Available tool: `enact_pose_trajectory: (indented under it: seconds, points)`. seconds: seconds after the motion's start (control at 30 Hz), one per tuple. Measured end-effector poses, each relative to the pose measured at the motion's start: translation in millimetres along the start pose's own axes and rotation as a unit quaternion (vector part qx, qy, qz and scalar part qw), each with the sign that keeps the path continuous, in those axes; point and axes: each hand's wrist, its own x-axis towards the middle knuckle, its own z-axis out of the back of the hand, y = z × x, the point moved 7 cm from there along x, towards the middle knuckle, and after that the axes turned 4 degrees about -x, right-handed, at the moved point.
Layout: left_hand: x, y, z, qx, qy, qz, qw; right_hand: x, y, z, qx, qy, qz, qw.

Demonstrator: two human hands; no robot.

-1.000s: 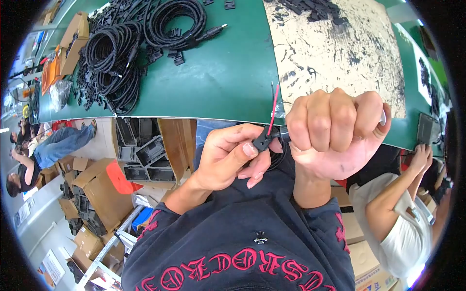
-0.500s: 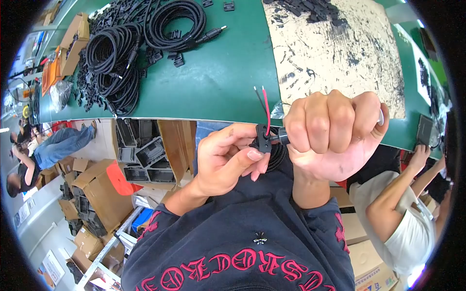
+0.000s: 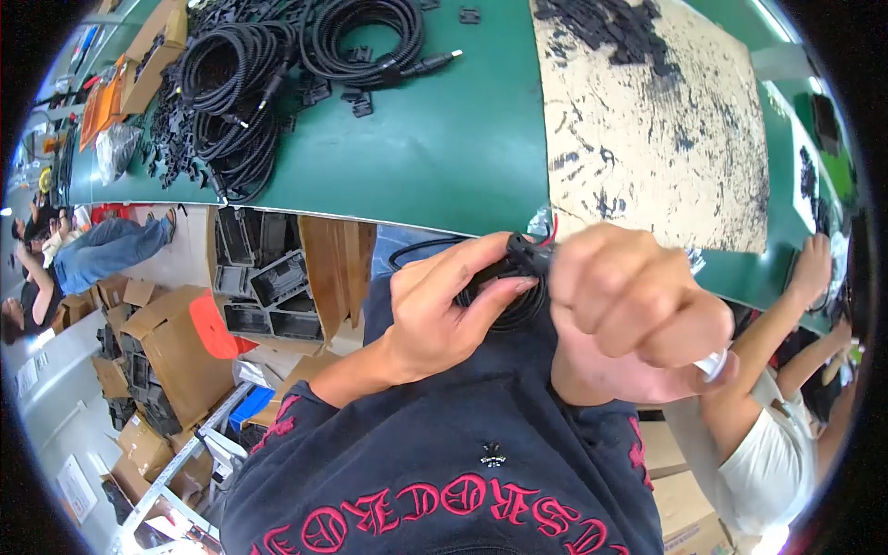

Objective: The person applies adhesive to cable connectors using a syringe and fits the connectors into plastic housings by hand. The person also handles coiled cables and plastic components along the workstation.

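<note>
Between thumb and fingers, my left hand (image 3: 444,301) pinches a small black plastic part (image 3: 527,252), with a bit of red wire (image 3: 555,225) showing above it. My right hand (image 3: 638,310), slightly blurred, is closed in a fist around a tool whose dark front end meets the part. The white end of the tool (image 3: 712,363) shows by my right thumb; the rest is hidden in the fist. A coil of black cable (image 3: 518,310) hangs just below the part, against my dark shirt.
Coiled black cables (image 3: 231,74) and many small black clips (image 3: 171,139) lie on the green table (image 3: 444,139). A scuffed beige board (image 3: 647,148) carries a heap of black pieces (image 3: 629,32). Below are boxes of black trays (image 3: 277,277). A co-worker's arm (image 3: 758,342) is at the right.
My right fist has tilted and dropped lower. The black part has turned in my left fingers, and less of its wires shows. The view has shifted, and the co-worker's arms at the right have moved.
</note>
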Motion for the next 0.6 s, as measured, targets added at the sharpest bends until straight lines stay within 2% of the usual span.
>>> enact_pose_trajectory:
  seconds: [0.07, 0.1, 0.13, 0.17, 0.2, 0.23, 0.27, 0.3, 0.33, 0.37, 0.4, 0.43, 0.47, 0.5, 0.53, 0.57, 0.6]
  points:
    - [-4.5, 17.6, -0.8, -0.069, -0.006, 0.075, 0.995, 2.1, 13.4, 21.0, -0.087, -0.047, 0.032, 0.995]
    - [-3.1, 23.8, -2.5, -0.146, -0.004, 0.133, 0.980, 2.2, 20.8, 31.0, -0.130, -0.072, 0.044, 0.988]
    - [-1.4, 28.4, -3.4, -0.219, -0.006, 0.185, 0.958, 4.7, 20.4, 49.6, -0.264, -0.001, 0.032, 0.964]
    - [-1.0, 34.3, -8.1, -0.304, -0.016, 0.197, 0.932, 2.8, 13.7, 76.8, -0.355, 0.001, 0.015, 0.935]
    - [3.1, 38.0, -7.5, -0.333, -0.002, 0.172, 0.927, -1.1, 3.3, 105.5, -0.477, 0.010, -0.038, 0.878]
    - [8.4, 36.6, -8.6, -0.365, -0.023, 0.159, 0.917, 2.1, -7.2, 118.2, -0.661, 0.071, -0.109, 0.739]
    - [12.6, 37.6, -11.0, -0.411, -0.042, 0.149, 0.898, 8.3, -19.1, 106.1, -0.767, 0.150, -0.071, 0.620]
    - [18.7, 42.0, -12.0, -0.463, -0.058, 0.145, 0.872, 9.7, -22.8, 90.4, -0.802, 0.158, -0.025, 0.576]
    - [24.3, 40.1, -9.3, -0.436, -0.081, 0.109, 0.889, 7.0, -19.2, 73.7, -0.831, 0.161, 0.025, 0.532]
    - [28.9, 34.6, -3.8, -0.450, -0.106, 0.098, 0.881, 0.9, -14.4, 61.5, -0.773, 0.150, 0.043, 0.615]
    - [29.2, 40.2, -6.7, -0.469, -0.136, 0.093, 0.868, -18.3, -22.7, 47.1, -0.633, 0.083, -0.022, 0.770]
    - [28.3, 35.0, -7.0, -0.497, -0.147, 0.095, 0.850, -38.7, -30.0, 32.8, -0.654, 0.130, -0.058, 0.743]
    - [27.8, 33.0, -10.5, -0.528, -0.159, 0.087, 0.830, -48.0, -44.2, -8.2, -0.679, 0.139, -0.041, 0.720]
    - [22.8, 29.6, -2.5, -0.491, -0.175, 0.092, 0.848, -55.8, -52.7, 4.4, -0.502, 0.006, -0.123, 0.856]
    - [16.8, 27.8, 2.0, -0.457, -0.190, 0.100, 0.863, -73.0, -66.9, 22.3, -0.294, -0.129, -0.206, 0.924]
    - [13.1, 27.2, 8.7, -0.472, -0.200, 0.100, 0.853, -71.3, -67.0, 11.5, -0.452, -0.097, -0.122, 0.878]
    - [6.9, 27.5, 19.3, -0.418, -0.168, 0.093, 0.888, -73.8, -70.7, 5.9, -0.512, -0.096, -0.152, 0.840]
